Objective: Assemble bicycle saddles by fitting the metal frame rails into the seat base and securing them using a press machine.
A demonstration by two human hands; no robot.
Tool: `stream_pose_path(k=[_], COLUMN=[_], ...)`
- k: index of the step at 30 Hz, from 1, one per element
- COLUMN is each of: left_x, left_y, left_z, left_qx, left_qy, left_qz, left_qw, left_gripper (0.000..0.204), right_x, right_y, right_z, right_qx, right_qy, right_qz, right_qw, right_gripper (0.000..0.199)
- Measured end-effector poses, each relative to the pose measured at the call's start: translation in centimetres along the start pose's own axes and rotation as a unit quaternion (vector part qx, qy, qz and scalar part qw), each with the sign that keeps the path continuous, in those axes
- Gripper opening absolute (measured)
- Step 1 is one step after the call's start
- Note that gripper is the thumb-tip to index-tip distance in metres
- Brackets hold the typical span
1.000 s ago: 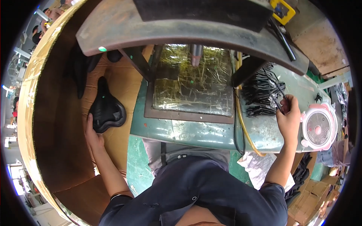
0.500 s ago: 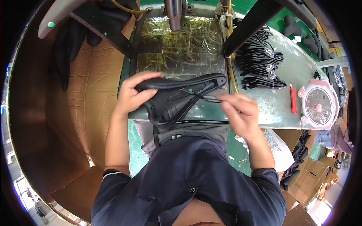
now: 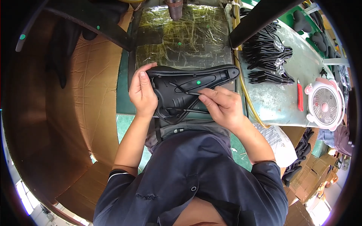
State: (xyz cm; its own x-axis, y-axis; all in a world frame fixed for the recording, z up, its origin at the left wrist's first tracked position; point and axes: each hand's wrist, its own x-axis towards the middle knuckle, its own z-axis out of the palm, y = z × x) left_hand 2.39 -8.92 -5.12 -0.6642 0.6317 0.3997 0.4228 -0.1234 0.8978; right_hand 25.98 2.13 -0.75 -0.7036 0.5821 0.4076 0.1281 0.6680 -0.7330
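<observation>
A black bicycle saddle (image 3: 181, 84) lies upside down in front of me, its underside facing up and its narrow nose pointing right. My left hand (image 3: 142, 94) grips its wide rear end, thumb on top. My right hand (image 3: 222, 105) pinches a thin black wire rail (image 3: 190, 92) and holds it against the saddle's underside. A small green dot marks the saddle's middle.
A plate wrapped in crinkled foil (image 3: 184, 37) sits beyond the saddle under a press head (image 3: 175, 9). A pile of black wire rails (image 3: 266, 56) lies on the grey bench, with a red-handled tool (image 3: 300, 100) and a pink fan (image 3: 325, 105). A big cardboard box (image 3: 75, 113) stands left.
A second ago my left hand reached for a saddle in the box and my right took a rail from the pile. Both have come together, with the saddle now held before me.
</observation>
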Motion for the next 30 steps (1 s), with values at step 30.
stream_pose_path(k=[30], left_x=[1.6], left_y=[2.0], left_z=[-0.5], left_qx=[0.236], left_qy=[-0.040], left_qz=[0.271], left_qw=[0.932], left_gripper=[0.047], right_x=[9.0], right_y=[-1.9], right_z=[-2.0], right_qx=[-0.120], right_qy=[0.014], right_qz=[-0.132], right_qw=[0.984], right_gripper=[0.043])
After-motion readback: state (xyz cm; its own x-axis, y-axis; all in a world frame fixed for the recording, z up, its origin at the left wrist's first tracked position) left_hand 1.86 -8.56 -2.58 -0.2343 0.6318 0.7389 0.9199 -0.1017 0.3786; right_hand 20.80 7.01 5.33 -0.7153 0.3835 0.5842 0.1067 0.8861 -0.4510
